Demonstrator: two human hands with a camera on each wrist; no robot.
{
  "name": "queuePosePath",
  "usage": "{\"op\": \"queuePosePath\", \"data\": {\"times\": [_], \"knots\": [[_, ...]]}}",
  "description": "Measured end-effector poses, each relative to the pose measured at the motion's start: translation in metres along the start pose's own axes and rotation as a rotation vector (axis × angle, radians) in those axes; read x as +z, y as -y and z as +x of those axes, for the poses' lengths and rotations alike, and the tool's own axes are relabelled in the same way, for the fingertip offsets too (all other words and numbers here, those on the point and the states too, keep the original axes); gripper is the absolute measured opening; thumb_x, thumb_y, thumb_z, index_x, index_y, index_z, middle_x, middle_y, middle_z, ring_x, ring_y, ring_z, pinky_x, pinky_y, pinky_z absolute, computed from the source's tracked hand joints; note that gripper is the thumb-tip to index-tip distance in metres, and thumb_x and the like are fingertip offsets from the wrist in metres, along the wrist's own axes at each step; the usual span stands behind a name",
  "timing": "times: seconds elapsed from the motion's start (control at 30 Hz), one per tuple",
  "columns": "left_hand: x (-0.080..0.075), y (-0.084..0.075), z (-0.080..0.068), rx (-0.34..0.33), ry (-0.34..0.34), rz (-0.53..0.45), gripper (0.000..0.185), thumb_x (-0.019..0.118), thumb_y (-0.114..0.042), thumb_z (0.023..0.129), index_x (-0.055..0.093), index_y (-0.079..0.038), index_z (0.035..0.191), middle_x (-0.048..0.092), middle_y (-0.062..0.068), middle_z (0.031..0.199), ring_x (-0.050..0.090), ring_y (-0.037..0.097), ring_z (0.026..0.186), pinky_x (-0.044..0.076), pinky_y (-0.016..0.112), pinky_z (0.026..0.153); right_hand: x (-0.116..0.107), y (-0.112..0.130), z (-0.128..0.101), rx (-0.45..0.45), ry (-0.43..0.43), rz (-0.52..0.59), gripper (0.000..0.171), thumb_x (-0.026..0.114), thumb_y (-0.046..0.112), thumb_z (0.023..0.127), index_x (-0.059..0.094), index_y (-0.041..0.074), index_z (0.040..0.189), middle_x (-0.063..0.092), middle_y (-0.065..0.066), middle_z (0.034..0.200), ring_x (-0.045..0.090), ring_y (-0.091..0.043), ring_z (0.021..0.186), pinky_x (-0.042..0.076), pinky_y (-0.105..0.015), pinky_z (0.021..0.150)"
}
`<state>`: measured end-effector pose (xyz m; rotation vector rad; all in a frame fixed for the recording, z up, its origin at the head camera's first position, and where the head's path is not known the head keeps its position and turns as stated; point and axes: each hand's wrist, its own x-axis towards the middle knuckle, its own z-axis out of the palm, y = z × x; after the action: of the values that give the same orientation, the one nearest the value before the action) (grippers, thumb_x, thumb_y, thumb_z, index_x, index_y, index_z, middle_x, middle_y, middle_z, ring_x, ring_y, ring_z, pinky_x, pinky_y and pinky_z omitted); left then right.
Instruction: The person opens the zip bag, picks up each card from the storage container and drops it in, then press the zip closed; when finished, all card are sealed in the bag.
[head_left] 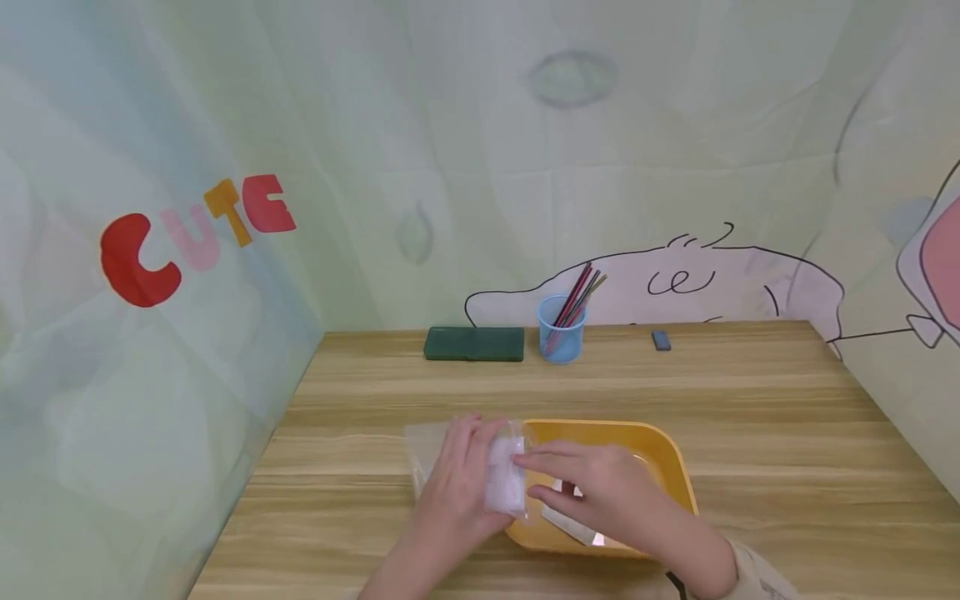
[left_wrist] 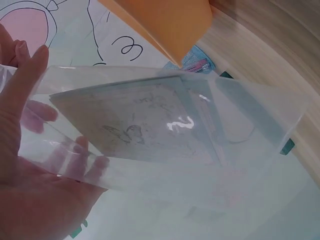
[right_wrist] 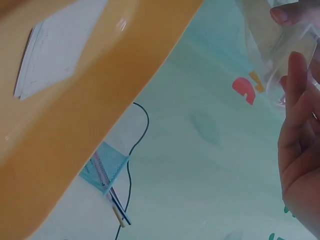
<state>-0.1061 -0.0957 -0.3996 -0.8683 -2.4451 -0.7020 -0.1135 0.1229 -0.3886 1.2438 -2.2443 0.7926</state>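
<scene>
A clear plastic bag is gripped by my left hand at the tray's left side, its loose end spreading out to the left. Inside the bag, in the left wrist view, lies a stack of flat pale cards with faint line drawings. My right hand reaches in from the right over the tray, its fingers extended and the index fingertip right at the bag's right edge, the thumb held apart below. In the right wrist view the right hand's fingers are close beside the bag.
An orange-yellow tray sits under the right hand, with white cards in it. Along the table's back stand a dark green case, a light blue mesh cup of pencils and a small blue eraser. A printed curtain hangs behind.
</scene>
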Motion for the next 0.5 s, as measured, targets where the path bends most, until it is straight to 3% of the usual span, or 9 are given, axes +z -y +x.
{"op": "queuePosePath", "data": {"times": [0.13, 0.3, 0.4, 0.5], "knots": [[0.002, -0.001, 0.001, 0.036, -0.014, -0.005, 0.097, 0.093, -0.023, 0.050, 0.046, -0.002, 0.132, 0.048, 0.011, 0.120, 0.042, 0.027, 0.121, 0.035, 0.041, 0.108, 0.002, 0.003, 0.001, 0.016, 0.085, -0.007, 0.038, 0.069, 0.031, 0.089, 0.065, 0.017, 0.123, 0.064, 0.005, 0.119, 0.051, 0.010, 0.059, 0.038, -0.002, 0.053], [0.004, -0.004, 0.003, 0.058, -0.011, -0.002, 0.094, 0.092, -0.023, 0.051, 0.047, 0.001, 0.130, 0.049, 0.011, 0.116, 0.044, 0.030, 0.119, 0.032, 0.045, 0.109, 0.002, 0.006, 0.002, 0.074, 0.198, 0.026, 0.041, 0.063, 0.037, 0.092, 0.060, 0.018, 0.129, 0.060, 0.006, 0.125, 0.049, 0.011, 0.059, 0.039, -0.002, 0.054], [0.005, -0.002, 0.003, 0.061, -0.019, 0.013, 0.095, 0.093, -0.024, 0.050, 0.047, 0.001, 0.130, 0.050, 0.012, 0.116, 0.045, 0.030, 0.118, 0.037, 0.044, 0.106, -0.001, 0.006, 0.002, 0.070, 0.186, 0.052, 0.037, 0.064, 0.035, 0.092, 0.062, 0.019, 0.125, 0.060, 0.007, 0.123, 0.050, 0.012, 0.061, 0.040, -0.002, 0.055], [0.006, 0.002, 0.002, 0.054, -0.037, 0.038, 0.096, 0.093, -0.026, 0.049, 0.047, 0.000, 0.129, 0.050, 0.013, 0.117, 0.046, 0.030, 0.116, 0.044, 0.039, 0.101, -0.009, 0.004, 0.001, 0.065, 0.116, 0.075, 0.029, 0.067, 0.029, 0.090, 0.066, 0.020, 0.118, 0.063, 0.009, 0.117, 0.051, 0.013, 0.062, 0.040, -0.002, 0.054]]}}
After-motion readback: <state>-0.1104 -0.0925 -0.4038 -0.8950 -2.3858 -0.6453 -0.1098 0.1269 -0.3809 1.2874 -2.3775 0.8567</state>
